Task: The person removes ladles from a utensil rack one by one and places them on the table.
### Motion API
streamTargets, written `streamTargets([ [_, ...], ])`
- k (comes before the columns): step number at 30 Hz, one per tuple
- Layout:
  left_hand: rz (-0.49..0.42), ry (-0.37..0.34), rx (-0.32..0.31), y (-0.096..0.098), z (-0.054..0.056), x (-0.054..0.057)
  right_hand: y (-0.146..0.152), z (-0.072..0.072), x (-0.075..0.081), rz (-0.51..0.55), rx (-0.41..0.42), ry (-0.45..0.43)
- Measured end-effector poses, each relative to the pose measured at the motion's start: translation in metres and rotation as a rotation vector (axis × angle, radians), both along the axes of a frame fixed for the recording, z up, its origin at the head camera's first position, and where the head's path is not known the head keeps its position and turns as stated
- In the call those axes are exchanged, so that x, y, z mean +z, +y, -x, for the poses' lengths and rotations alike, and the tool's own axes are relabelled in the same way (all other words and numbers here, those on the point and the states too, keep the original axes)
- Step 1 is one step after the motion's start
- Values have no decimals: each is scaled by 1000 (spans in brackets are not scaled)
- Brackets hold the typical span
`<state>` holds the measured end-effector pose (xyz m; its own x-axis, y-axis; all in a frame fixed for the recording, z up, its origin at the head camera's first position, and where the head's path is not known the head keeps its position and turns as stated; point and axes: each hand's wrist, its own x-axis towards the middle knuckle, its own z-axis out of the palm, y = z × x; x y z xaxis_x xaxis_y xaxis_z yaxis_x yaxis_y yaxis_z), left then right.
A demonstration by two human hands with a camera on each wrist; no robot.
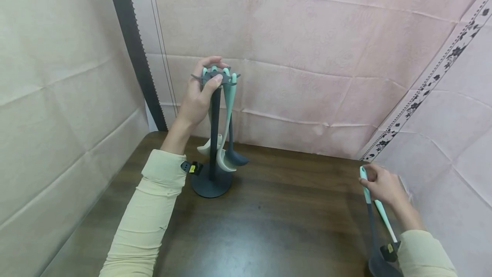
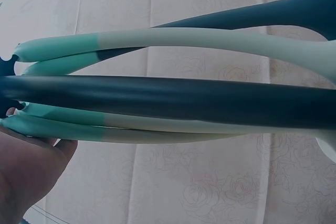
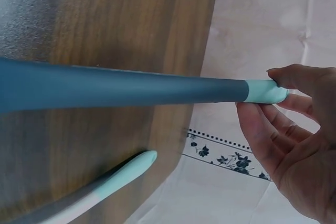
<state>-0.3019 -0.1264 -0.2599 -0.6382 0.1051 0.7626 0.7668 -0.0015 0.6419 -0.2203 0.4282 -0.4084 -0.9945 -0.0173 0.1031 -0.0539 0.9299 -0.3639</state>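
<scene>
My left hand [image 1: 197, 97] grips the top of a dark utensil stand [image 1: 213, 140], thumb over the hook ring and fingers behind it. Several mint-handled utensils hang from the ring, among them a dark ladle [image 1: 235, 157] and a pale ladle [image 1: 224, 161]; their handles [image 2: 58, 48] run beside the post in the left wrist view. At the right, my right hand [image 1: 386, 185] pinches the mint end of a dark blue cooking utensil [image 3: 157, 88] between thumb and fingers. Its handle slopes down toward a rounded dark head [image 1: 380, 266], cut off by the lower frame edge.
Another mint-and-white handled utensil [image 1: 385, 220] lies on the brown wooden table [image 1: 269, 225], close beside my right hand. Cloth-covered walls [image 1: 292, 76] rise behind the table and at both sides. The stand's round base [image 1: 211, 189] rests near the back edge.
</scene>
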Motion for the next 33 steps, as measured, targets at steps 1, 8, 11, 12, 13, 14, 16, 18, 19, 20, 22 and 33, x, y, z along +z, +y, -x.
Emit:
streamTargets([
  [1, 0, 0, 0, 0, 0, 0, 1, 0, -1, 7, -4, -9],
  [8, 3, -2, 4, 0, 1, 0, 6, -1, -9, 49, -33, -58],
  [11, 4, -3, 5, 0, 0, 0, 7, -1, -13, 77, -53, -84],
  [12, 3, -4, 2, 0, 0, 0, 8, -1, -14, 85, -57, -87],
  [13, 2, -6, 1, 0, 0, 0, 9, -1, -15, 88, -60, -88],
  [14, 1, -7, 1, 0, 0, 0, 9, -1, -17, 95, -63, -91],
  [16, -1, -9, 0, 0, -1, 0, 11, -1, -20, 100, -68, -89],
  [18, -4, -10, -1, 1, -1, 0, 12, -1, -22, 116, -71, -93],
  [19, -3, -10, -1, 1, -1, 0, 13, -1, -24, 124, -72, -95],
  [20, -3, -9, -1, 1, 0, 0, 14, 0, -25, 130, -74, -98],
  [22, -2, -7, -2, 1, 0, 0, 15, -1, -27, 140, -75, -103],
  [33, 0, -19, -1, 1, -1, 0, 18, 1, -30, 100, -83, -101],
])
